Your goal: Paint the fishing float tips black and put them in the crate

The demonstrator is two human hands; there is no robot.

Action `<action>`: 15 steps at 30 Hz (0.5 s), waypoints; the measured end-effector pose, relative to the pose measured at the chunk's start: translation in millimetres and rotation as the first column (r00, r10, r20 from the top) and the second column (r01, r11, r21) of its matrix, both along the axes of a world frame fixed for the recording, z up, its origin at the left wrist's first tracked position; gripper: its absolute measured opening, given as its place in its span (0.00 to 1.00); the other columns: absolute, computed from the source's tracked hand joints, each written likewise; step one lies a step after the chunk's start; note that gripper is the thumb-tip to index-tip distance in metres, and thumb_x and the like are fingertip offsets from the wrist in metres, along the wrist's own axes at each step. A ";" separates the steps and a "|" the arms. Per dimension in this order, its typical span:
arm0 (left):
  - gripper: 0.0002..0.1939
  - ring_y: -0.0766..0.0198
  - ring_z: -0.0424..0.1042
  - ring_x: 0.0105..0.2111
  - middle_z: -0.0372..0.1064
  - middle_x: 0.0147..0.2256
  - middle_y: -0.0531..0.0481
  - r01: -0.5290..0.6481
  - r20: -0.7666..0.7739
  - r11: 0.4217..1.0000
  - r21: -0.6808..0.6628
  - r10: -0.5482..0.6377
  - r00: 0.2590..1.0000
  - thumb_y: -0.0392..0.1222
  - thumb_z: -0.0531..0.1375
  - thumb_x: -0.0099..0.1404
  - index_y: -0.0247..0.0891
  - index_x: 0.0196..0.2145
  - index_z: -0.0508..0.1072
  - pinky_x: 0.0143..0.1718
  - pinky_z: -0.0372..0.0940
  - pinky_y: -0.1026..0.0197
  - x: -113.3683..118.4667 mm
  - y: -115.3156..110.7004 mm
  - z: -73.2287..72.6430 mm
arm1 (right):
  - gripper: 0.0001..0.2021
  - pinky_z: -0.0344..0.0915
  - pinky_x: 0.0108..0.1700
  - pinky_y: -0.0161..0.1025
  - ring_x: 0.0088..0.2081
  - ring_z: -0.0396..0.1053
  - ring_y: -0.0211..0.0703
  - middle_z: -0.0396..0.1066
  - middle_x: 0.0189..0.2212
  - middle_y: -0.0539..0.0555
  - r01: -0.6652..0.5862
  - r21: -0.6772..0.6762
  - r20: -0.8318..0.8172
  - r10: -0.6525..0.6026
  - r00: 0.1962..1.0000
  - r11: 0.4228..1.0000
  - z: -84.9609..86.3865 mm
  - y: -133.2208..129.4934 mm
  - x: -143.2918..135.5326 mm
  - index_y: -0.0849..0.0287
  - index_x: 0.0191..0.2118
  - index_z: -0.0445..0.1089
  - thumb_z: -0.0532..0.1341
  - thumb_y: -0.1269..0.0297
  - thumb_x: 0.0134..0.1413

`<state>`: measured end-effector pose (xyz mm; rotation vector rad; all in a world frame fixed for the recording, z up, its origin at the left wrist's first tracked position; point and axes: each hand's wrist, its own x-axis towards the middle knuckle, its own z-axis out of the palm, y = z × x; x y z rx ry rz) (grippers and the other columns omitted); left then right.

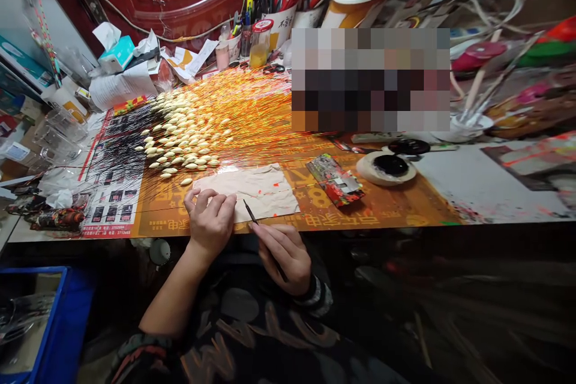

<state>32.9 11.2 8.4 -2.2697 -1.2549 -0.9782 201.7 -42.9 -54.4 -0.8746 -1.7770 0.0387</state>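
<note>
My right hand pinches a thin black paintbrush, its fine tip pointing up and left. My left hand lies at the left side of a crumpled cream paper towel with a few red-orange spots. Its fingers are curled and pressed together, and what they hold, if anything, is too thin to make out. Just beyond it spreads a large bunch of fishing floats with cream oval bodies. Their dark stems run left and their thin orange-yellow tips run right.
A paint-smeared box lies right of the towel, beside a tape roll holding a black dish. Pens and brushes stand in cups at the back. Glass mugs stand left. A blue crate sits below the table edge.
</note>
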 end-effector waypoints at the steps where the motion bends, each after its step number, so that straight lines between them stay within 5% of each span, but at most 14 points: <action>1: 0.08 0.59 0.72 0.39 0.77 0.33 0.50 -0.002 0.001 1.000 -0.004 0.002 1.000 0.36 0.59 0.67 0.41 0.42 0.76 0.54 0.53 0.47 0.0 -0.1 -0.3 | 0.30 0.72 0.42 0.46 0.42 0.71 0.49 0.75 0.47 0.59 0.003 -0.001 0.001 -0.003 1.000 1.000 0.5 0.0 -0.2 0.56 0.66 0.58 0.59 0.78 0.59; 15: 0.08 0.59 0.70 0.41 0.77 0.35 0.49 -0.009 0.006 1.000 -0.027 0.009 1.000 0.36 0.59 0.67 0.41 0.43 0.75 0.54 0.53 0.48 -10.4 -3.1 -3.2 | 0.30 0.72 0.41 0.46 0.42 0.70 0.48 0.75 0.46 0.59 -0.015 0.015 0.003 0.015 1.000 1.000 -2.0 -3.0 -1.3 0.57 0.66 0.59 0.60 0.78 0.58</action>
